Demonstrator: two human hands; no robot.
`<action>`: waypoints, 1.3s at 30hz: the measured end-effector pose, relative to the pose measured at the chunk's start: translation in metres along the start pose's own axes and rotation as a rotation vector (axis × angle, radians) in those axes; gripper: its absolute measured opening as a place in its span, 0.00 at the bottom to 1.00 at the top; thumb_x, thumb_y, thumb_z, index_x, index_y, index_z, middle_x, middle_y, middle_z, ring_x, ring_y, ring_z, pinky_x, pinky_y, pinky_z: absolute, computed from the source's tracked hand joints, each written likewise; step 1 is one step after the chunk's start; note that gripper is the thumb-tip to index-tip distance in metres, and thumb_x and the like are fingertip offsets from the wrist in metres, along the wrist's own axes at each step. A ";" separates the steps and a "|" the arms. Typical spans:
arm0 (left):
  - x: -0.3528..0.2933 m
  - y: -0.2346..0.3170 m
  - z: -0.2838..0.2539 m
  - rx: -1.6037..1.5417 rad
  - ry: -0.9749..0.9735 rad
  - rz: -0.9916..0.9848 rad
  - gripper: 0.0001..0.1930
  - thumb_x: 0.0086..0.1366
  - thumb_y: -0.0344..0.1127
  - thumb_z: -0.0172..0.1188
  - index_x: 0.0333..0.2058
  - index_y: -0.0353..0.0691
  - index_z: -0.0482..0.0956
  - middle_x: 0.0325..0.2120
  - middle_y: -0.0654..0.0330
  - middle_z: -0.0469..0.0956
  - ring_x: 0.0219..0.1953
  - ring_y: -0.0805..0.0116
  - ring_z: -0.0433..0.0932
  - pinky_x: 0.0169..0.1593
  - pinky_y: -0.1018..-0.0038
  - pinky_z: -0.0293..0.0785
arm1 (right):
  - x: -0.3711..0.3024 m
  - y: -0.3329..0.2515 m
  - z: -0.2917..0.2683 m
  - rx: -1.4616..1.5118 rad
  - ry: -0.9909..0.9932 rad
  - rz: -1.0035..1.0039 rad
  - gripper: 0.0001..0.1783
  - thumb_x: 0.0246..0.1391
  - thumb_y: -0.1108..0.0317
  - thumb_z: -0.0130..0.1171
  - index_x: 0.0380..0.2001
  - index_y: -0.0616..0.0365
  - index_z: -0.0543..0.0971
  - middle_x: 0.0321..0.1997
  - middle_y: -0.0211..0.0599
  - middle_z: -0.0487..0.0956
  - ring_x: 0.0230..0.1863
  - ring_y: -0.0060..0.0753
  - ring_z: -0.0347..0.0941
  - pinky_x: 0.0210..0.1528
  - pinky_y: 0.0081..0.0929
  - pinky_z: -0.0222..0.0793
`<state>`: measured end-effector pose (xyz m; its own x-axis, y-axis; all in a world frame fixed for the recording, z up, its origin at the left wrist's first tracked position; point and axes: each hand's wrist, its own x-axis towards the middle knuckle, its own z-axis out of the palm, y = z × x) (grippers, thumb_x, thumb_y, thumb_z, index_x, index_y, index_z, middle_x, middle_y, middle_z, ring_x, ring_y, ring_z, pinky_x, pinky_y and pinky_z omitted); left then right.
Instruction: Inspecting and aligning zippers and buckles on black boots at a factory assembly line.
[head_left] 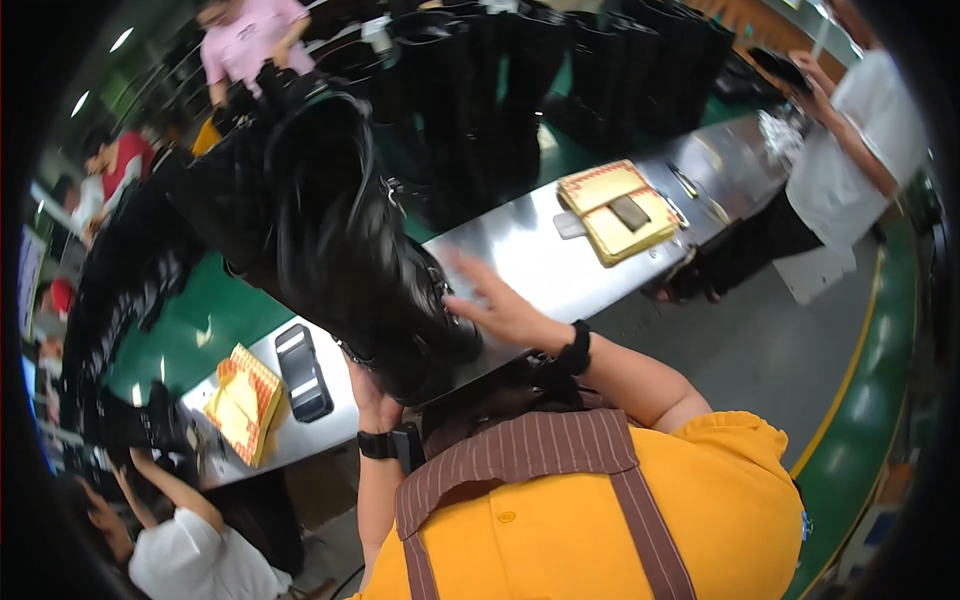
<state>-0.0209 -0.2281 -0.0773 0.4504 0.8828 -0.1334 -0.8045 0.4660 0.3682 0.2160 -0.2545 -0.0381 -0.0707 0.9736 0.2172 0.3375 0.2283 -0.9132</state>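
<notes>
A tall glossy black boot (340, 230) with metal buckles leans at a tilt in front of me, its shaft pointing up and away. My left hand (372, 398) grips its lower end from below, and the boot hides most of those fingers. Beside the buckled strap on the boot's right side is my right hand (505, 308). Its fingers are stretched out and apart, slightly blurred; whether the fingertips touch the boot I cannot tell.
A metal worktable (510, 240) crosses in front of me, carrying a yellow paper stack (625, 230), another yellow bundle (245, 400) and a black tray (302, 372). Many black boots (480, 110) stand on a green surface (235, 295). Co-workers stand at right, lower left and behind.
</notes>
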 end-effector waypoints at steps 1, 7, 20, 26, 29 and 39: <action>0.007 -0.004 -0.001 0.050 0.059 0.006 0.31 0.68 0.58 0.45 0.57 0.38 0.67 0.54 0.55 0.72 0.55 0.56 0.70 0.61 0.64 0.66 | -0.005 -0.003 0.000 0.155 -0.140 -0.031 0.35 0.59 0.61 0.55 0.66 0.57 0.55 0.57 0.54 0.70 0.57 0.46 0.68 0.56 0.37 0.64; 0.016 -0.007 -0.014 0.170 0.230 0.032 0.26 0.69 0.54 0.45 0.52 0.38 0.71 0.50 0.54 0.74 0.51 0.55 0.73 0.60 0.62 0.67 | -0.026 0.014 -0.065 -0.237 0.132 0.032 0.16 0.53 0.62 0.62 0.46 0.53 0.80 0.41 0.39 0.82 0.43 0.37 0.78 0.45 0.28 0.72; 0.007 0.000 -0.058 0.085 0.353 -0.012 0.28 0.66 0.53 0.48 0.52 0.34 0.71 0.49 0.51 0.75 0.50 0.52 0.74 0.57 0.58 0.70 | -0.096 0.123 -0.275 -0.692 0.618 0.407 0.08 0.44 0.72 0.65 0.31 0.60 0.83 0.26 0.40 0.81 0.29 0.32 0.79 0.35 0.27 0.73; -0.001 0.003 -0.060 0.267 0.223 -0.114 0.29 0.65 0.58 0.48 0.52 0.38 0.72 0.49 0.53 0.75 0.51 0.52 0.73 0.57 0.55 0.69 | -0.098 0.129 -0.274 -0.702 0.606 0.380 0.08 0.51 0.69 0.60 0.29 0.65 0.80 0.27 0.52 0.79 0.30 0.50 0.77 0.34 0.36 0.71; 0.004 -0.004 -0.046 0.313 0.376 0.002 0.30 0.65 0.60 0.47 0.54 0.41 0.72 0.51 0.56 0.74 0.53 0.54 0.71 0.58 0.57 0.67 | -0.096 0.129 -0.279 -0.756 0.500 0.365 0.09 0.53 0.70 0.58 0.33 0.66 0.75 0.31 0.54 0.78 0.29 0.50 0.77 0.32 0.37 0.71; 0.007 -0.010 0.005 0.255 0.339 0.018 0.35 0.65 0.65 0.44 0.57 0.41 0.68 0.53 0.56 0.73 0.56 0.56 0.70 0.61 0.60 0.65 | -0.091 0.122 -0.289 -0.414 0.412 0.559 0.07 0.54 0.76 0.58 0.35 0.63 0.71 0.27 0.31 0.73 0.25 0.19 0.72 0.23 0.19 0.73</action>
<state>-0.0078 -0.2265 -0.0769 0.2506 0.8797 -0.4041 -0.6703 0.4588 0.5832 0.5344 -0.3179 -0.0694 0.5360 0.8427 -0.0503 0.5466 -0.3918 -0.7401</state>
